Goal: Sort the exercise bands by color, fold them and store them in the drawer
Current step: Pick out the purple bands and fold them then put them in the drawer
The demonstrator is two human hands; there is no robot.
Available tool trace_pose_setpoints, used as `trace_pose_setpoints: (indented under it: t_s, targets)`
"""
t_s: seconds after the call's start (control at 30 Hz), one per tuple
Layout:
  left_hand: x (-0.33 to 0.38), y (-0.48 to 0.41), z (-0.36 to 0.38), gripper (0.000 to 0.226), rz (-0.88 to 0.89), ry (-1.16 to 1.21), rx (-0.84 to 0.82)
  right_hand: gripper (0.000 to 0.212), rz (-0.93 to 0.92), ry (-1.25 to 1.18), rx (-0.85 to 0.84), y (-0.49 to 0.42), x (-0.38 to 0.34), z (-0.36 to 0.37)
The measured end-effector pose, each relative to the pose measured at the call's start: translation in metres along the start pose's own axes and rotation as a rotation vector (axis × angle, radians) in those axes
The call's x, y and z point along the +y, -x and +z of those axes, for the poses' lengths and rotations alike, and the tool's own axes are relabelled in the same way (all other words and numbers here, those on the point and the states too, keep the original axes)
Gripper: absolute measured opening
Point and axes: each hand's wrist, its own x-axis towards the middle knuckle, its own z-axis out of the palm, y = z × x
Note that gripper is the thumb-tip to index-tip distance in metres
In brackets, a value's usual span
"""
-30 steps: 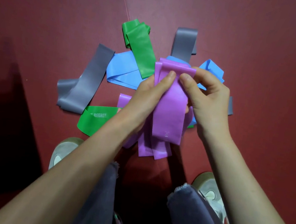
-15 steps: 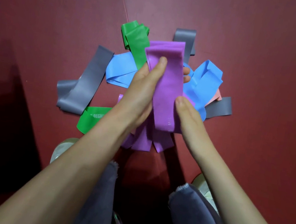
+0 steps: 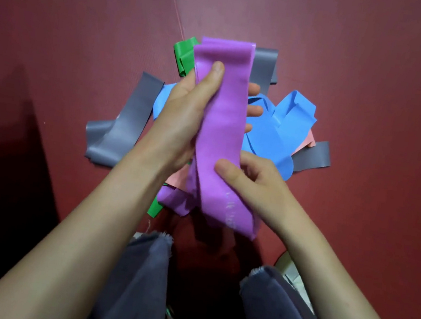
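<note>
The red floor (image 3: 357,58) carries the whole muddle of bands, and the person crouches over it with both arms stretched forward. What has changed over the last second is the purple band (image 3: 223,122): a second ago both hands pinched it together at its top edge, close above the pile, and now it is lifted higher and drawn out long, with its top edge reaching over the far bands. The left hand (image 3: 183,116) is closed around its upper part, thumb pressed on the front and fingers curling behind. The right hand (image 3: 250,182) has slid down and now pinches the lower part, thumb on the front. To my eye that means the purple ones are being gathered and smoothed flat before a fold; nothing is folded yet, and I see no drawer.

Counting by color, from the biggest patch down: the blue bands (image 3: 283,126) look like two or three, too overlapped to be sure. The gray bands (image 3: 124,123) show three pieces: one at the left, one behind the purple top, one at the right. Purple seems to be several layers, with loose ends hanging below. The green bands (image 3: 183,55) show two pieces, and the pink band (image 3: 307,143) peeps out in two spots.
</note>
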Motion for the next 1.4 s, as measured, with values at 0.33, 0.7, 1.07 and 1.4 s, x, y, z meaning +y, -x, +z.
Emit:
trace_pose_setpoints:
  t_s: [0.33, 0.7, 1.07, 1.4]
  targets:
    - [-0.001, -0.003, -0.004, 0.03, -0.006, 0.08, 0.042, 0.047, -0.02, 0.308, 0.175, 0.001, 0.035, 0.009]
    - [-0.002, -0.004, -0.002, 0.03, -0.021, 0.099, 0.046, 0.043, 0.045, 0.111, 0.246, -0.004, 0.05, 0.017]
    - [-0.001, 0.002, 0.004, 0.029, -0.069, 0.086, -0.049, 0.034, -0.195, 0.172, 0.239, -0.022, 0.03, 0.011]
    - [-0.002, 0.018, -0.029, 0.031, -0.098, 0.038, 0.014, 0.046, 0.025, -0.049, -0.102, 0.004, 0.043, 0.035]
